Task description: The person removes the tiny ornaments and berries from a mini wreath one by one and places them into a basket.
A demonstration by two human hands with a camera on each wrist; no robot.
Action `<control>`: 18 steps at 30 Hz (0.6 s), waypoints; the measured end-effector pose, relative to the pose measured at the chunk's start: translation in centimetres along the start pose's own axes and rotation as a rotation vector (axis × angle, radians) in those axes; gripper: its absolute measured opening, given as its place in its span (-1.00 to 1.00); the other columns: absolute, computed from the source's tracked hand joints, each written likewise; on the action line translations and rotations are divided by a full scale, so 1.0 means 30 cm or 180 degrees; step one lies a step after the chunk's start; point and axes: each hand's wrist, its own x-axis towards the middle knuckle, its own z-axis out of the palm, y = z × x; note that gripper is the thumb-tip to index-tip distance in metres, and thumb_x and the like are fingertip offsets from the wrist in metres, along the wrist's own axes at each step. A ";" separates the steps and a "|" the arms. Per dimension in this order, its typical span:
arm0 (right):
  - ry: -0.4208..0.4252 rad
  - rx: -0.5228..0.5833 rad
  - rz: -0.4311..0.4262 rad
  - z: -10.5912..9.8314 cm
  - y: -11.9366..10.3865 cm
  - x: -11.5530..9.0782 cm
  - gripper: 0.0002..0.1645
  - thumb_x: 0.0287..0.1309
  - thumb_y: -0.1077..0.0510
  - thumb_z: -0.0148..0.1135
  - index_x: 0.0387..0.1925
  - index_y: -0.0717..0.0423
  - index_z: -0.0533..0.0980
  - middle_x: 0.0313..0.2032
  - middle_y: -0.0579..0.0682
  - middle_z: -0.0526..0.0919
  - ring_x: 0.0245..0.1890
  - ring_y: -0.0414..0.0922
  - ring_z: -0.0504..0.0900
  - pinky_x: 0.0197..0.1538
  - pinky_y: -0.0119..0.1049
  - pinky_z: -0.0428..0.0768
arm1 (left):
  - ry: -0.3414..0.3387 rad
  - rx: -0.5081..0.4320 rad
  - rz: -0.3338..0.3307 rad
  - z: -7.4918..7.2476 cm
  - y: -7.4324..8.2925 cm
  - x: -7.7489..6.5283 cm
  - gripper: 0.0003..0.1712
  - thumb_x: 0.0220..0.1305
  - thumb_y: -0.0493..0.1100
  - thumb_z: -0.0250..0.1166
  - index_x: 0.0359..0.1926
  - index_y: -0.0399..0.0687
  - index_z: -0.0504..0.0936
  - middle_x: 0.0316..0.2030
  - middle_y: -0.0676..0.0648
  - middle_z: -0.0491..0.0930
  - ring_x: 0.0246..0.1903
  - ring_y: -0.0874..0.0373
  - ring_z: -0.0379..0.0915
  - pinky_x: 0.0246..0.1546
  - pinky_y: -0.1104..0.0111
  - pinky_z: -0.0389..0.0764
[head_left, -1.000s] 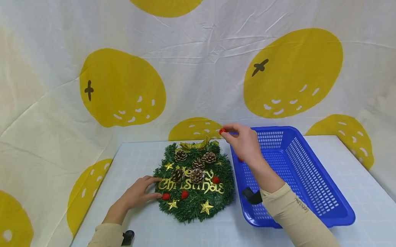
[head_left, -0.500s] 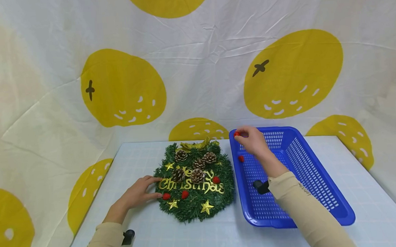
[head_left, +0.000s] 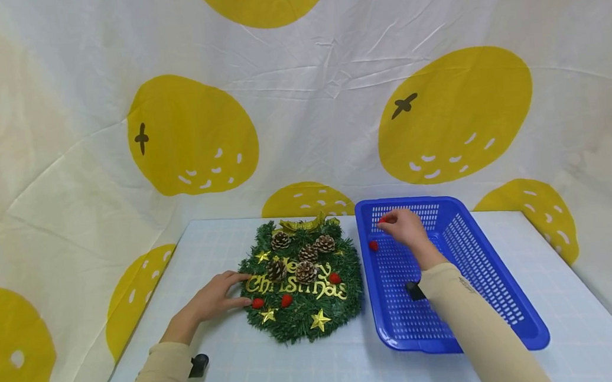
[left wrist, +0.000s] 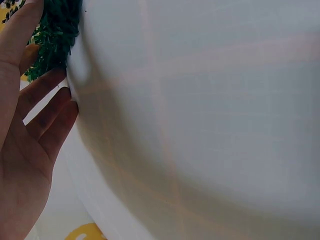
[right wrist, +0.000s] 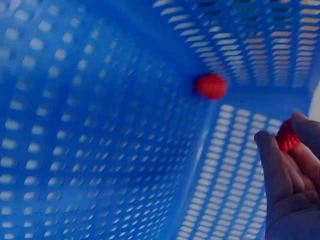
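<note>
My right hand (head_left: 407,229) pinches a small red artificial berry (right wrist: 287,136) between thumb and fingers, above the far left part of a blue plastic basket (head_left: 504,286). Below it, a second red berry (right wrist: 212,86) lies in the basket corner. My left hand (head_left: 214,297) rests against the left edge of a green Christmas wreath (head_left: 304,318), thumb and fingers spread and relaxed. The left wrist view shows its fingertips (left wrist: 67,102) at the wreath's edge. Pine cones (head_left: 306,272), gold stars (head_left: 319,320), gold "Merry Christmas" lettering (head_left: 330,290) and red berries (head_left: 286,300) decorate the wreath.
A gold bow (head_left: 303,224) tops the wreath at its far side. Everything sits on a pale checked table (head_left: 276,373), with a white curtain (head_left: 301,126) printed with yellow fruit rising behind and at both sides.
My right hand has carried the pinched berry rightward and down, from beside the wreath's far right, across the basket rim, to above the basket's inside. My left hand has stayed at the wreath.
</note>
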 end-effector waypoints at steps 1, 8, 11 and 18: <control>-0.0003 -0.0063 -0.0028 0.003 0.008 0.003 -0.60 0.19 0.04 0.17 -0.04 0.24 0.53 -0.08 0.22 0.60 -0.09 0.11 0.54 -0.03 -0.02 0.53 | -0.0001 -0.0001 0.0004 -0.001 0.000 0.001 -0.24 0.02 0.37 0.20 0.23 0.20 0.38 0.14 -0.11 0.38 0.16 -0.13 0.28 0.10 -0.09 0.34; -0.0196 -0.0395 -0.0195 0.021 0.052 0.015 -0.59 0.17 0.07 0.19 -0.05 0.28 0.55 -0.13 0.22 0.64 -0.10 0.13 0.58 -0.02 0.00 0.53 | -0.0011 0.0013 0.0009 -0.004 0.003 0.000 -0.25 0.04 0.36 0.20 0.23 0.19 0.38 0.15 -0.12 0.37 0.16 -0.14 0.27 0.11 -0.09 0.33; -0.0239 -0.0507 -0.0213 0.028 0.065 0.018 -0.63 0.15 0.08 0.22 -0.12 0.28 0.58 -0.18 0.21 0.66 -0.16 0.11 0.60 -0.06 -0.01 0.55 | -0.0004 0.0009 0.0001 -0.006 0.006 -0.001 -0.26 0.04 0.34 0.21 0.23 0.19 0.38 0.15 -0.12 0.37 0.16 -0.13 0.27 0.11 -0.09 0.33; -0.0354 -0.0694 -0.0334 0.040 0.083 0.022 -0.69 0.12 0.14 0.23 -0.17 0.30 0.59 -0.23 0.20 0.66 -0.20 0.10 0.61 -0.06 0.00 0.54 | 0.0010 0.0011 0.0018 -0.010 0.009 -0.003 -0.26 0.05 0.32 0.23 0.23 0.16 0.39 0.16 -0.15 0.37 0.16 -0.16 0.27 0.11 -0.09 0.32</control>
